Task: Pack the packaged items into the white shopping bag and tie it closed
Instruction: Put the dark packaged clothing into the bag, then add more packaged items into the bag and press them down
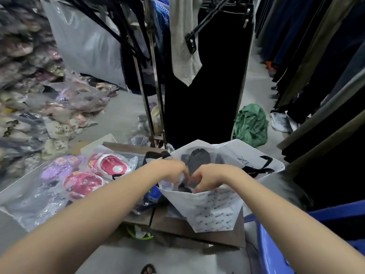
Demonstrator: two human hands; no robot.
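A blue crate (276, 252) is sitting nearest, low and to the right of the white bag (215, 206). The bag is standing open on a cardboard box (197, 232), its printed front flap folding toward the viewer. Both forearms are reaching into the bag's mouth. The left hand (173, 169) is curling its fingers down over a clear-wrapped dark item (197, 159) lying inside the bag, and the right hand (209, 177) is doing the same just beside it; both sets of fingers are bent and pressing on the wrapping, though whether either is pinching it firmly I cannot tell. The hands are nearly touching each other.

Left of the bag, pink slippers (110, 165) in clear plastic are lying on the box, with a purple pair (59, 167) just beyond them. A blue packet (153, 194) is resting against the bag's left edge.

Behind the bag, black trousers (205, 91) are hanging from a metal rack (154, 76). To the right of those, a green bundle (250, 123) is lying on the floor. Far left of the bag, heaps of bagged shoes (23, 95) are piling up, blurred.
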